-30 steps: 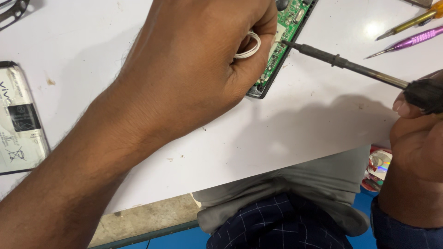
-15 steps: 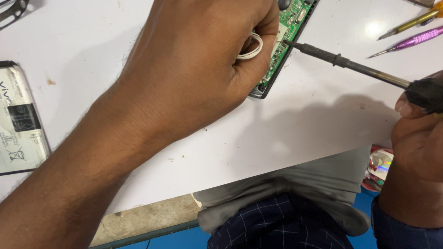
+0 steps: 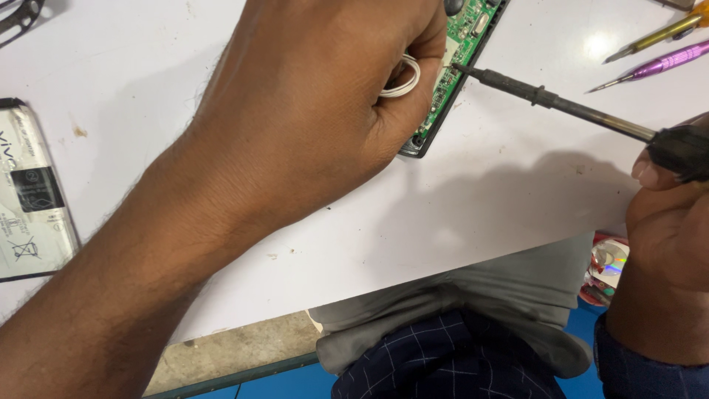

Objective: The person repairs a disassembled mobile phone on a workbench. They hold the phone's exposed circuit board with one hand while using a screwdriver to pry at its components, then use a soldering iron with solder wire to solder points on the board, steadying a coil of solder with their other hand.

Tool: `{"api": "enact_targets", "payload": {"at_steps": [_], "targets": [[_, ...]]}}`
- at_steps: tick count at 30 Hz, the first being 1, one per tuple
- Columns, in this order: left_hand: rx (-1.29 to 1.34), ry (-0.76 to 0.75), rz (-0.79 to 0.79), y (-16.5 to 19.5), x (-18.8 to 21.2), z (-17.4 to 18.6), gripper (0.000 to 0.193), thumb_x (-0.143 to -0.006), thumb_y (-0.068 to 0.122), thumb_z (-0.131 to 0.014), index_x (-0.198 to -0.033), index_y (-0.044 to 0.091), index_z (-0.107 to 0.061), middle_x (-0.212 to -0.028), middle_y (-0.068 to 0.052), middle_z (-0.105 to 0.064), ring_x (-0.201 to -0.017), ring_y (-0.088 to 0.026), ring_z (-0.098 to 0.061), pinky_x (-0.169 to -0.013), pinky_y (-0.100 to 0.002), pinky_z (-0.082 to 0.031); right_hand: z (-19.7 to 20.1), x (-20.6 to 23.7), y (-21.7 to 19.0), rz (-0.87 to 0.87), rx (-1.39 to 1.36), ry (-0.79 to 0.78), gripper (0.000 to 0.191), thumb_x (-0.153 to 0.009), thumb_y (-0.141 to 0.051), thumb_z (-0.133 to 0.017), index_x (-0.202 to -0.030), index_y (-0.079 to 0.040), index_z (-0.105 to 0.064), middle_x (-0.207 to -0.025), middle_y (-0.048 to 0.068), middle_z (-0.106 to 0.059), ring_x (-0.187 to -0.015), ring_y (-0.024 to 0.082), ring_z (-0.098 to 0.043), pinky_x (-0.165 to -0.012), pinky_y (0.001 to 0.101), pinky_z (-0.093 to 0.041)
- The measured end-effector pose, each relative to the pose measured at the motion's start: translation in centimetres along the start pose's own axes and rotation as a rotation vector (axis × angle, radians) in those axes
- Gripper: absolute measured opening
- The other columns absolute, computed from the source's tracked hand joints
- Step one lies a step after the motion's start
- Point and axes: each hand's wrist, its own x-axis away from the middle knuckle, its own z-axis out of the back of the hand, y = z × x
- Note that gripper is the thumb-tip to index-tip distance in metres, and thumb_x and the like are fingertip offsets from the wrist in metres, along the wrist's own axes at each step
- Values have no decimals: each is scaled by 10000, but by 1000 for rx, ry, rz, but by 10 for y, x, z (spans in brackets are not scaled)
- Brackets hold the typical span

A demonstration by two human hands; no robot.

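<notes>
The left hand (image 3: 317, 103) is clenched over the green circuit board (image 3: 461, 55) at the upper middle of the frame, a loop of white wire (image 3: 402, 77) pinched in it; most of the board is hidden by it. A soldering iron (image 3: 561, 103) is grasped by the right hand (image 3: 668, 199) at right, its tip touching the board's edge. A battery (image 3: 29, 199) lies at far left, two screwdrivers (image 3: 657, 48) at upper right on the white table (image 3: 480, 199).
</notes>
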Motion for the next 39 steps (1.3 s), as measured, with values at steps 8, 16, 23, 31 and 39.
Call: {"api": "enact_targets", "payload": {"at_steps": [8, 16, 23, 31, 39], "targets": [[-9, 4, -11, -1, 1, 0, 152, -988, -42, -731, -923, 31, -615, -715, -44, -583, -590, -122, -549, -532, -302, -396, 0, 0, -2, 3, 20, 3, 241, -1217, -268, -458, -1217, -57, -573, -1000, 65, -655, -842, 110, -702, -712, 244, -547], [3, -11, -1, -2, 1, -2, 148, -1011, -22, -741, -975, 34, -609, -787, -51, -629, -683, -125, -659, -586, -279, -500, 0, -1, -3, 16, 30, 4, 239, -1216, -264, -467, -1213, -49, -572, -1000, 71, -657, -842, 117, -704, -712, 246, -550], [10, 4, -23, -2, 1, -2, 136, -995, -48, -708, -978, 31, -600, -827, -50, -632, -737, -119, -670, -622, -270, -512, 2, -2, -3, 14, 35, 1, 237, -1215, -260, -475, -1211, -43, -571, -999, 76, -659, -842, 123, -705, -713, 248, -551], [-31, -2, -8, -1, -1, -1, 156, -976, -32, -742, -901, 27, -619, -703, -57, -589, -584, -144, -563, -524, -311, -401, 2, -3, -5, 22, 54, 8, 236, -1214, -255, -485, -1207, -36, -571, -998, 82, -662, -841, 130, -706, -713, 250, -553], [-5, 0, -22, -2, 0, -1, 121, -983, -44, -704, -966, 35, -614, -774, -48, -614, -667, -116, -622, -573, -281, -460, 1, -5, -7, 26, 71, 9, 235, -1213, -251, -494, -1204, -29, -570, -997, 88, -665, -841, 137, -708, -713, 252, -555]]}}
